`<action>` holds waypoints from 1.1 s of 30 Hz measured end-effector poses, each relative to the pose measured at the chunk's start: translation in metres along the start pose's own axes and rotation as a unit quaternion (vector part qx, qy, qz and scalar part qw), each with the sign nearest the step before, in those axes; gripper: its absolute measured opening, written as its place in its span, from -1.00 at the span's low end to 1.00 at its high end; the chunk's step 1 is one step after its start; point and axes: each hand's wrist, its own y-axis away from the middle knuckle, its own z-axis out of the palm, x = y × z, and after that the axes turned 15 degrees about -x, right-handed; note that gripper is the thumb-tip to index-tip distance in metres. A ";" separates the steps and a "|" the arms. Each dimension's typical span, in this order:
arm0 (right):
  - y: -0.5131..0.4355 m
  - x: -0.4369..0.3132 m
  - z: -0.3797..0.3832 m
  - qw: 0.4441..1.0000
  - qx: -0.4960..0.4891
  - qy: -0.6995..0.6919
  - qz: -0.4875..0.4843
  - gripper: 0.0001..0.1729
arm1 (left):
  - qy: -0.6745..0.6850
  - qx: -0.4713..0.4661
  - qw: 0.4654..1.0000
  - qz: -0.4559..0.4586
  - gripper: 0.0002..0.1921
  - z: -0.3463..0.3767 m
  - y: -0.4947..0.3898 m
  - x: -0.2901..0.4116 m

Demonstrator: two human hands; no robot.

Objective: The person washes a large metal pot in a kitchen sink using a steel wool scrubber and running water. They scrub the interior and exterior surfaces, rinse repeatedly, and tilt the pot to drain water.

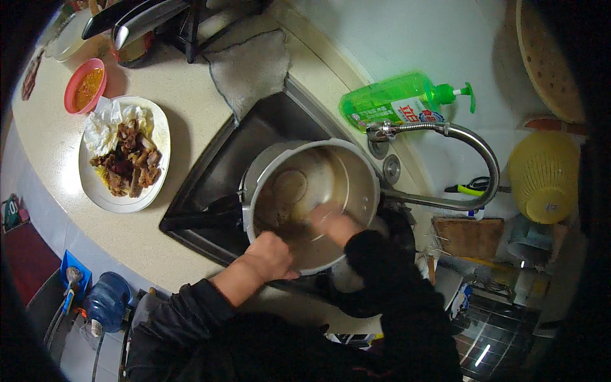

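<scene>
A large metal pot sits tilted in the dark sink, its mouth facing up toward me. My left hand grips the near rim of the pot. Inside the pot is my right hand, blurred and close to the inner wall. Its fingertips are too unclear to show whether they hold anything. Brownish residue and some wet grime mark the pot's bottom. The curved metal faucet arches to the right of the pot, its head above the sink's back ledge.
A green dish soap pump bottle lies behind the faucet head. A grey cloth drapes over the sink's corner. On the left counter are a white plate of bones and crumpled tissue, and a pink bowl of sauce. A yellow basket hangs at right.
</scene>
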 end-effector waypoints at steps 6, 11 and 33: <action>-0.013 0.014 0.005 0.996 0.027 0.006 0.090 -0.68 | -0.020 -0.022 1.000 0.009 -0.48 -0.005 -0.001 -0.001; -0.072 -0.065 0.033 0.810 0.047 -0.550 -0.199 -0.72 | 0.008 -0.022 0.999 0.022 -0.49 -0.001 -0.004 -0.001; -0.023 -0.041 0.035 0.882 0.078 -0.392 -0.251 -0.67 | -0.011 0.108 0.993 0.039 -0.50 0.020 -0.008 -0.004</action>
